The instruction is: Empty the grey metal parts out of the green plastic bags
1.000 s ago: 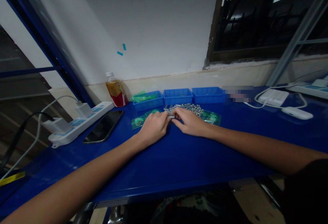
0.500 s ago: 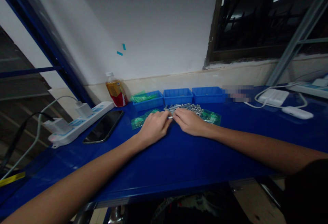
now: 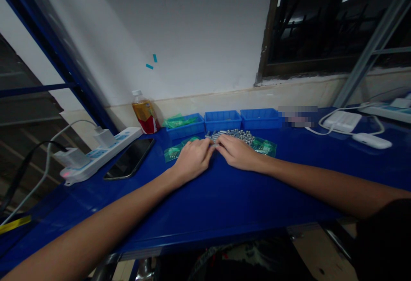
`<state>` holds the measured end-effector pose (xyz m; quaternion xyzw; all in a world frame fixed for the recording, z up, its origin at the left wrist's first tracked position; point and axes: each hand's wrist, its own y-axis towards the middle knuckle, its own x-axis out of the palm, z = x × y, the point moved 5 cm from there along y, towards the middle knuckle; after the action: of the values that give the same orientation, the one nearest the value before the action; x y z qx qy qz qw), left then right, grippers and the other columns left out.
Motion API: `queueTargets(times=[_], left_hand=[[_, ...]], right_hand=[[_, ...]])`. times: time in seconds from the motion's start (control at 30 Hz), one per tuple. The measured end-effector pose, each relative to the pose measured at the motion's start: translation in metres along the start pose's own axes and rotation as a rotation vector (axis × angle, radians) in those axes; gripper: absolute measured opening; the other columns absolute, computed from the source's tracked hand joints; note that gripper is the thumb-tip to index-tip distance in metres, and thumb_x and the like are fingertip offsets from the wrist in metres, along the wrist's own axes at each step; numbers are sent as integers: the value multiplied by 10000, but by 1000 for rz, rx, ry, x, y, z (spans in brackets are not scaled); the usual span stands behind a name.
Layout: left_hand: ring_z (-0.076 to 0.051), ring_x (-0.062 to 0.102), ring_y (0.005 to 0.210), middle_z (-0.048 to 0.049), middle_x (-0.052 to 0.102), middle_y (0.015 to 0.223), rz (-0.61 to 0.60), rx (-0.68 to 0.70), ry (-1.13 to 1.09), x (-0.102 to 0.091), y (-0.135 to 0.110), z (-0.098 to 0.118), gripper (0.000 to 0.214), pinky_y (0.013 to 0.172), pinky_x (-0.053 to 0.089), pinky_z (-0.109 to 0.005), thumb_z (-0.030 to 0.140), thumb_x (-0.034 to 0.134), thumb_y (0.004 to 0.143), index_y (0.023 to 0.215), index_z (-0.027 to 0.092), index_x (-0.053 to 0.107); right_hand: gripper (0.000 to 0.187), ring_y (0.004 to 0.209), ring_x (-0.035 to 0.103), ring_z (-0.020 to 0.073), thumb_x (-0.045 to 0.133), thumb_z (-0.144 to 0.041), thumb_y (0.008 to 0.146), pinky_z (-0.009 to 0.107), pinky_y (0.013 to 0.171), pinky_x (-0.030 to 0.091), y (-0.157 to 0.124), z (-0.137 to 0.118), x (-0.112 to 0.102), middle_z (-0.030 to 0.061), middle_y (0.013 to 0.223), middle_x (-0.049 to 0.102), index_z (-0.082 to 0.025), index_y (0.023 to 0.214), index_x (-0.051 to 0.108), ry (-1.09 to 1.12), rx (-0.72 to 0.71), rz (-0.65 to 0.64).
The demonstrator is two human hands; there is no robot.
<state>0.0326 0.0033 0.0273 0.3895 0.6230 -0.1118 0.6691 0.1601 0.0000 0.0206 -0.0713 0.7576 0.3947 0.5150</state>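
Observation:
Both my hands rest on the blue table (image 3: 224,195), fingertips meeting at the near edge of a heap of small silver metal cylinders (image 3: 236,134). My left hand (image 3: 192,157) has its fingers curled and pinched together at the tips. My right hand (image 3: 236,152) is curled the same way, fingertips against the left one. Whatever sits between the fingertips is too small to make out. Green plastic bags (image 3: 175,151) lie under and to the left of my left hand, and another green bag (image 3: 265,146) lies right of the heap.
Three blue bins (image 3: 223,120) line the wall, the left one holding green bags. A drink bottle (image 3: 145,113), a black phone (image 3: 130,159) and a white power strip (image 3: 96,154) lie left. White chargers and cables (image 3: 353,129) lie right.
Both hands stayed at the heap's near edge. The small silver piece seen between the fingertips half a second ago is now covered by the fingers.

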Motion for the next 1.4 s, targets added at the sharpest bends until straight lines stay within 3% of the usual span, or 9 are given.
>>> queueTargets(times=[0.13,0.3,0.47,0.7,0.97,1.2,1.4], left_hand=[[-202,593,864,-64,635,965,31,-3,-53,-1,-1,-1,236,746,438,-321,332,369,937,1100,188,461],[-210,591,885,-72,633,953,10,-3,-17,1,-1,-1,224,767,436,-330,322,332,948,1028,185,490],[-209,585,857,-73,631,912,1,-17,9,1,0,-2,279,753,431,-328,333,282,964,966,177,514],[-212,578,841,-72,624,873,-11,-9,4,3,1,-2,293,762,428,-336,328,283,964,941,173,531],[-202,574,888,-64,619,985,58,-9,-75,-1,-1,-1,247,757,439,-324,326,382,932,1129,195,455],[-202,562,861,-66,617,930,58,9,-27,2,-1,-2,232,755,434,-323,338,345,948,1004,183,508],[-204,540,826,-69,611,884,42,-7,21,3,0,-4,301,737,429,-330,339,283,965,942,171,531]], right_hand=[[198,845,526,189,341,-260,945,313,774,401,1,0,1,79,869,565,-166,888,505,-25,5,2],[190,819,525,190,367,-270,935,318,758,396,0,0,-1,75,849,567,-172,856,509,9,19,1],[143,785,533,173,460,-260,888,293,720,404,-2,1,-1,53,864,573,-176,1002,476,101,26,24],[84,800,527,178,429,-226,895,298,735,398,0,-1,-1,62,871,576,-179,930,488,41,-14,16],[202,884,549,204,334,-258,947,316,787,402,0,-1,-2,97,911,595,-154,933,506,-21,48,-11],[216,830,540,193,343,-271,944,317,770,400,1,-1,-1,82,852,587,-162,865,513,-7,31,-10],[156,791,538,174,452,-267,893,293,726,413,-1,0,-2,58,872,578,-165,1006,484,77,32,37]])
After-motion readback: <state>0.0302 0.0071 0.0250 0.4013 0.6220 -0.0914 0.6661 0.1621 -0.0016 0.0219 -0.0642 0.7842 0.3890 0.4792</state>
